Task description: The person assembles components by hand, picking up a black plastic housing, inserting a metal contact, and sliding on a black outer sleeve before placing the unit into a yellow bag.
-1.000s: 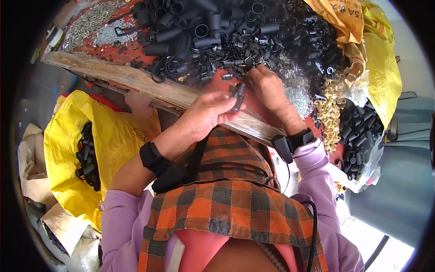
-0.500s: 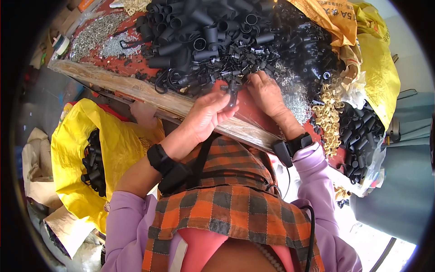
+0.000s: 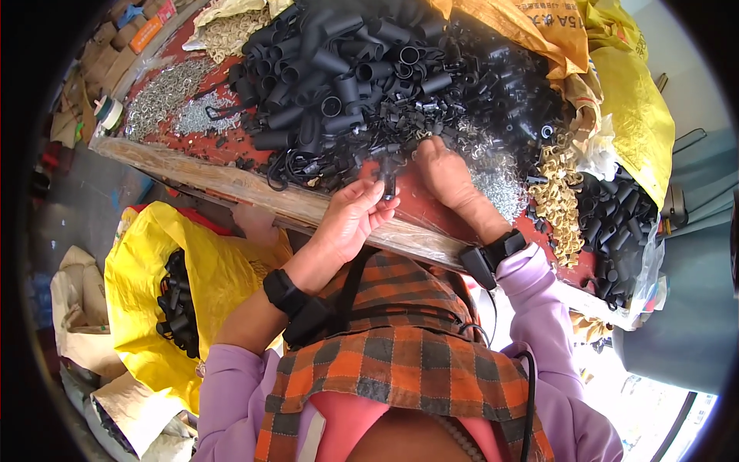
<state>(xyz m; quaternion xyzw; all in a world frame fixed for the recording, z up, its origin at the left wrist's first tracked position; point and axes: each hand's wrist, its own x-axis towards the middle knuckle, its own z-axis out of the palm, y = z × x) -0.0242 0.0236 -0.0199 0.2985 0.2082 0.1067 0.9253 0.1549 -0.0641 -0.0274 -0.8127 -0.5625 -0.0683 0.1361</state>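
Between the thumb and fingers of my left hand [image 3: 352, 218] is a small black plastic part [image 3: 388, 183], held upright just above the table's front edge. My right hand [image 3: 446, 175] is at the near side of a heap of small black clips [image 3: 408, 123]. Its fingers are curled and pressed together at the heap, and their tips are hidden, so what they pinch cannot be made out. Behind the clips rises a large pile of black plastic tubes [image 3: 339, 77]. Small silvery metal pieces [image 3: 504, 189] lie right of my right hand.
The red table [image 3: 439, 219] has a worn wooden front edge [image 3: 231, 181]. Brass-coloured pieces [image 3: 558, 204] lie at the right, beside more black tubes [image 3: 616, 212]. Silvery screws [image 3: 165, 96] are spread far left. A yellow sack [image 3: 146, 285] holding black parts stands below the table's left side.
The view has shifted slightly, so the scene sits a little lower and to the right. My left hand still holds the black part; my right hand stays at the clips with its fingers more curled.
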